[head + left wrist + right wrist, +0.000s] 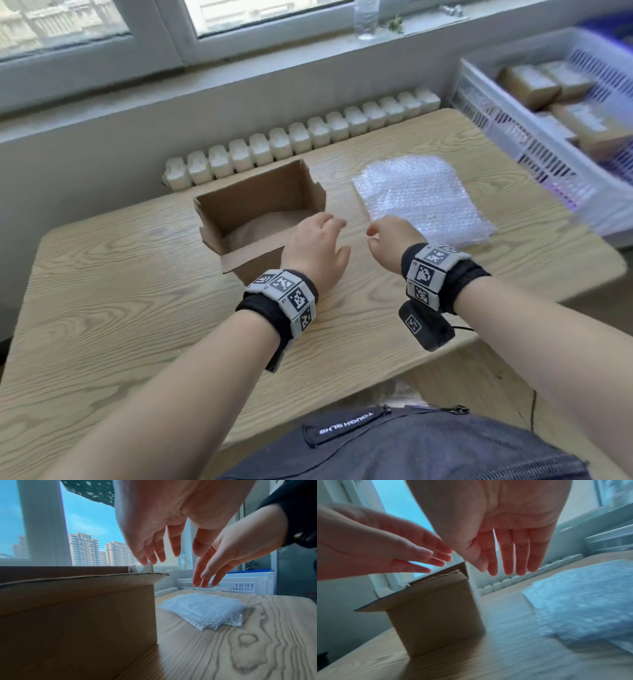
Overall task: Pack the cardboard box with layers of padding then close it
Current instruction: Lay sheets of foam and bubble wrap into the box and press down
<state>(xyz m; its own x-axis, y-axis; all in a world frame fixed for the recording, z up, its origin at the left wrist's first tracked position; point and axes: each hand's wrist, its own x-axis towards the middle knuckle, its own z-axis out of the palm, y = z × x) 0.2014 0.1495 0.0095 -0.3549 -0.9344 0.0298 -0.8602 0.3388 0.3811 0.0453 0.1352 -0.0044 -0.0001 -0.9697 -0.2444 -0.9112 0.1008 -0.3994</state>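
An open brown cardboard box (253, 202) stands on the wooden table, with a pale padding layer (263, 224) on its floor and its near flap folded outward. A stack of bubble wrap sheets (418, 195) lies flat to its right. My left hand (318, 246) hovers at the box's near right corner, fingers straight and empty. My right hand (390, 236) hangs between box and bubble wrap, fingers relaxed, holding nothing. The left wrist view shows the box wall (77, 615), the bubble wrap (205, 609) and both hands in the air. The right wrist view shows the box (435, 615) below the open fingers (510, 555).
A white plastic crate (513, 137) with wrapped brown parcels sits at the table's right edge. A radiator (301, 140) runs behind the table under the window sill. The table (120, 291) shows bare wood left and in front of the box.
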